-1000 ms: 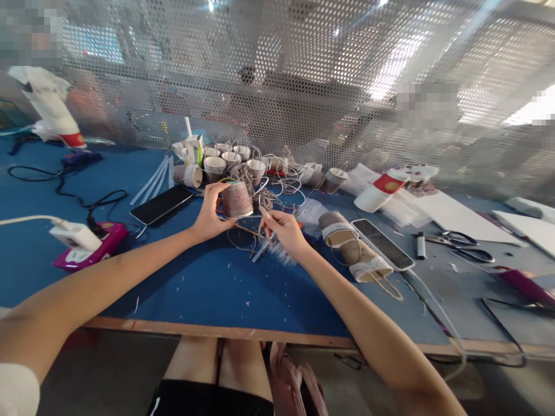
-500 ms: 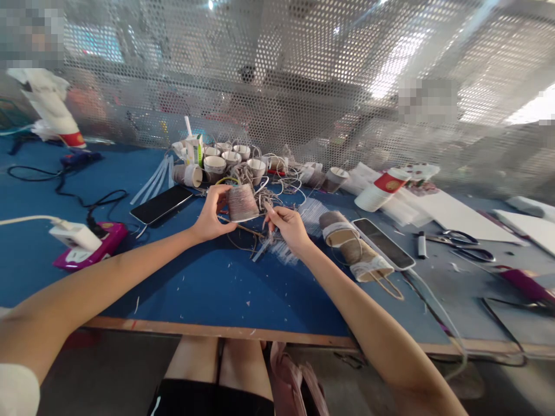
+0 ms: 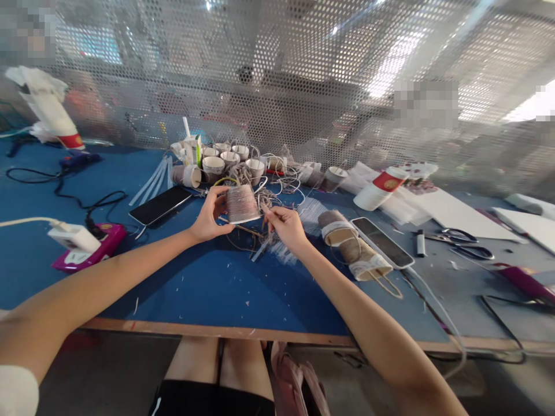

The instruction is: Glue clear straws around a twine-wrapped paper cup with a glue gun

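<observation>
A paper cup wrapped in grey-brown cord (image 3: 243, 204) is tilted with its white rim facing down, above the blue table. My left hand (image 3: 211, 218) grips it from the left, thumb by the rim and fingers behind. At its right side my right hand (image 3: 284, 225) is closed in a pinch; what lies between the fingertips is too small to make out. Behind the cup lies a tangle of grey cord (image 3: 240, 173). Under my hands are thin sticks and clear plastic strips (image 3: 284, 252).
Several wrapped cups (image 3: 213, 169) stand behind. A black phone (image 3: 160, 205) and purple power strip (image 3: 99, 245) lie left. To the right are two wrapped cups (image 3: 358, 254), a white phone (image 3: 384, 242), scissors (image 3: 470, 251) and stacked paper cups (image 3: 381, 189). A perforated metal screen (image 3: 277, 81) rises behind.
The wrapped cup has turned slightly in my left hand. My right hand has shifted a little, still beside the cup. The view has moved very slightly.
</observation>
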Tool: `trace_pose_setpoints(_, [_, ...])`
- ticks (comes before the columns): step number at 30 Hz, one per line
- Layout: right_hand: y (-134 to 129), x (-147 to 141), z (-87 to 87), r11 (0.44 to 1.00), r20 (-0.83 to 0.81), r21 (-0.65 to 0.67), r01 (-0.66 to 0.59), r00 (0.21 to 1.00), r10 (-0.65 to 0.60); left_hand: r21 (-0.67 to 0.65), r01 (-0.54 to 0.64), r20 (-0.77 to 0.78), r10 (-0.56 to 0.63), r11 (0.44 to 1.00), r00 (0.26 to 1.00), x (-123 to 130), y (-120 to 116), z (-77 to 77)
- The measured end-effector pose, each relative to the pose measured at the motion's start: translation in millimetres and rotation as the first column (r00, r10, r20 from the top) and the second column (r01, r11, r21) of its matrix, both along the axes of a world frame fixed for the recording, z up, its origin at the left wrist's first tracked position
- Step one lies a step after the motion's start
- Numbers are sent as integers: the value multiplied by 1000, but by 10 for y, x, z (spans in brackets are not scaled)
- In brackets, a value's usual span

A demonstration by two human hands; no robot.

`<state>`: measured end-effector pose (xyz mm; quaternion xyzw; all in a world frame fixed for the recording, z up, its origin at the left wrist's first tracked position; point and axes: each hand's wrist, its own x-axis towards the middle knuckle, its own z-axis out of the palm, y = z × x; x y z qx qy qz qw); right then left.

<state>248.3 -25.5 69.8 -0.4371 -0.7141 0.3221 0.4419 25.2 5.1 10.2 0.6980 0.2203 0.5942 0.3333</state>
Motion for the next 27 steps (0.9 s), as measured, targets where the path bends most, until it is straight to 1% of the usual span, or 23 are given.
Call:
trace_pose_setpoints(5, [-6,7,-2,1000,21,13,20,1000,-20,-11,12,2,-12,1000,1000,8,7,1])
trace_pose_setpoints(11, [0,-6,-28,999,40,42,6,999,-8,49,45,17,-46,998,999,7,14,-2])
trace_pose_setpoints(19, [11,13,-34,998,59,58,15,998,-19,52,31,18,-32,998,999,-20,85,-73])
trace_pose_setpoints(23, [14,-1,-51,1000,50,26,3,999,-4,48,28,11,-29,998,1000,-30,107,-93])
trace_pose_setpoints(27, [-4,-33,-53,1000,20,-3,-27,999,27,40,38,75,-41,998,996,-18,109,-87])
